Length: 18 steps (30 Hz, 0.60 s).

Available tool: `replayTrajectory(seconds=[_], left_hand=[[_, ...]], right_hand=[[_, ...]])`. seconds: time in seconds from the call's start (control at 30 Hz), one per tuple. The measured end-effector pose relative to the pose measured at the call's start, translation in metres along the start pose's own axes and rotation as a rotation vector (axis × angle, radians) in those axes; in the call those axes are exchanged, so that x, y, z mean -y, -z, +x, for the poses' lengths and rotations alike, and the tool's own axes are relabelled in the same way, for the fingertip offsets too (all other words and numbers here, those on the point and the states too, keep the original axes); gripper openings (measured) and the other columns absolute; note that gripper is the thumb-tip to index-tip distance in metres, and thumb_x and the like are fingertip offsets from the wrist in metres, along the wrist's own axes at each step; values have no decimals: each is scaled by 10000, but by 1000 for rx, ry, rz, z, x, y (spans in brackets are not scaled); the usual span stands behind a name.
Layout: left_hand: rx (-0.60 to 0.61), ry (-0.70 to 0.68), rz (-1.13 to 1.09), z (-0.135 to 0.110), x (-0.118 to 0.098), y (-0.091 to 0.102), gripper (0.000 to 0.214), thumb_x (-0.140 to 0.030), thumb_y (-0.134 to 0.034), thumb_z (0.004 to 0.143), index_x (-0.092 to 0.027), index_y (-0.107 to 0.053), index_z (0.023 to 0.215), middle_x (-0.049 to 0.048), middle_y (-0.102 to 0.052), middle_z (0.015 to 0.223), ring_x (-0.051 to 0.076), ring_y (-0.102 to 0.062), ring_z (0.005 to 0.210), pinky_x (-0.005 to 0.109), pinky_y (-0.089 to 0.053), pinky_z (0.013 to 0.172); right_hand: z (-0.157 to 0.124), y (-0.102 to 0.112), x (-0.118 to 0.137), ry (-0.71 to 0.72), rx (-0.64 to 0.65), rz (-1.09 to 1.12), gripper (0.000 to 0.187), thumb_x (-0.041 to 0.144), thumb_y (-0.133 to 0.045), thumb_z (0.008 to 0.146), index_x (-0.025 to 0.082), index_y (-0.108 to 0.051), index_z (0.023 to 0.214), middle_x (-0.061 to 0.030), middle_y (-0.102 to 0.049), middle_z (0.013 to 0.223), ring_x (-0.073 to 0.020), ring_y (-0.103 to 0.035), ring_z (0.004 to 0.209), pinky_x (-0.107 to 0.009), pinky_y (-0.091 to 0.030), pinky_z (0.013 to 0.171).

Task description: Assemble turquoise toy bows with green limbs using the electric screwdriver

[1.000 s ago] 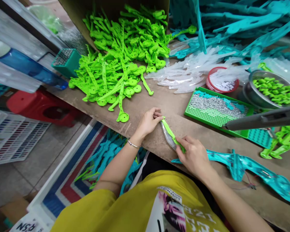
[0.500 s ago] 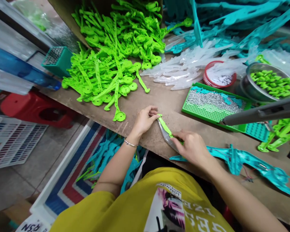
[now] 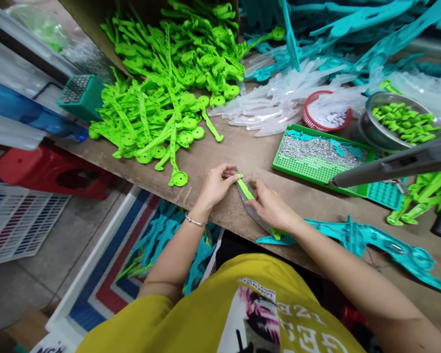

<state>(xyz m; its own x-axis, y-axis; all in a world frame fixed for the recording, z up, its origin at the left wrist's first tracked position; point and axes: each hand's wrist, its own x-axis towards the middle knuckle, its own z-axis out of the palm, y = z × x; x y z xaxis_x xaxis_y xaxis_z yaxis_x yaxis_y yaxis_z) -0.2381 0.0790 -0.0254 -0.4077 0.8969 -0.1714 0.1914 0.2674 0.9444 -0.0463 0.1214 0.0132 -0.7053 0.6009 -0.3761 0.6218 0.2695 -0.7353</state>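
Near the table's front edge, my left hand [image 3: 217, 184] pinches the far end of a long green plastic part [image 3: 245, 189]. Closed on the middle of that part is my right hand [image 3: 271, 203], its fingers and thumb near the top half. Along the left side of the green part lies a clear plastic blade-shaped piece [image 3: 255, 215]. The lower end of the green part shows beneath my right wrist. A turquoise bow-shaped plastic part [image 3: 338, 233] with thin wires lies on the table under and beyond my right forearm.
Heaped green parts [image 3: 161, 108] lie at the back left, with clear plastic pieces [image 3: 275, 105] right of them. A green tray [image 3: 316, 157] of small metal pieces, a red basket [image 3: 308, 120] and a metal bowl [image 3: 367, 132] stand at right. A grey bar [image 3: 393, 162] juts in over the tray.
My right hand has moved up along the green part, closer to my left hand. My left hand stays at the far end. The whole view has shifted slightly left.
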Motion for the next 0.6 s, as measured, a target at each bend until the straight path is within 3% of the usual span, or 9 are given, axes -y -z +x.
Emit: replayTrajectory(seconds=[0.1, 0.23, 0.37, 0.47, 0.6], left_hand=[[29, 104, -133, -5, -1, -1, 394, -326, -812, 734, -150, -701, 1068, 61, -733, 940, 186, -686, 869, 337, -562, 818], [160, 258, -323, -10, -6, -2, 460, -455, -855, 651, -122, -697, 927, 55, -719, 831, 184, -696, 748, 354, -595, 726], [187, 304, -431, -11, -12, -3, 446, -434, -894, 591, -134, -667, 831, 22, -696, 741, 160, -685, 682, 344, -597, 710], [177, 303, -473, -11, -14, -4, 423, -403, -900, 593, -139, -653, 813, 1, -679, 707, 147, -675, 647, 339, -592, 704], [138, 288, -498, -15, -13, -9, 451, -408, -895, 604, -138, -647, 866, -6, -675, 715, 145, -672, 644, 324, -583, 689]], right_hand=[[-5, -4, 0, 36, -59, -7, 612, 184, -566, 931, 74, -341, 1488, -160, -666, 1104, -237, -630, 997, -388, -453, 929], [-5, -4, -3, 71, -107, 11, 614, 196, -584, 904, 70, -397, 1476, -133, -668, 1055, -217, -616, 947, -358, -448, 892], [9, 1, -12, 78, 31, 211, 314, 305, -622, 868, 112, -688, 1106, -29, -641, 844, -145, -536, 736, -284, -404, 717], [20, 3, -17, 2, 140, 431, 255, 351, -671, 793, 118, -696, 893, 37, -548, 690, -104, -440, 630, -260, -339, 633], [26, 2, -17, -61, 150, 570, 224, 347, -719, 695, 150, -615, 716, 71, -452, 600, -80, -360, 570, -255, -264, 583]])
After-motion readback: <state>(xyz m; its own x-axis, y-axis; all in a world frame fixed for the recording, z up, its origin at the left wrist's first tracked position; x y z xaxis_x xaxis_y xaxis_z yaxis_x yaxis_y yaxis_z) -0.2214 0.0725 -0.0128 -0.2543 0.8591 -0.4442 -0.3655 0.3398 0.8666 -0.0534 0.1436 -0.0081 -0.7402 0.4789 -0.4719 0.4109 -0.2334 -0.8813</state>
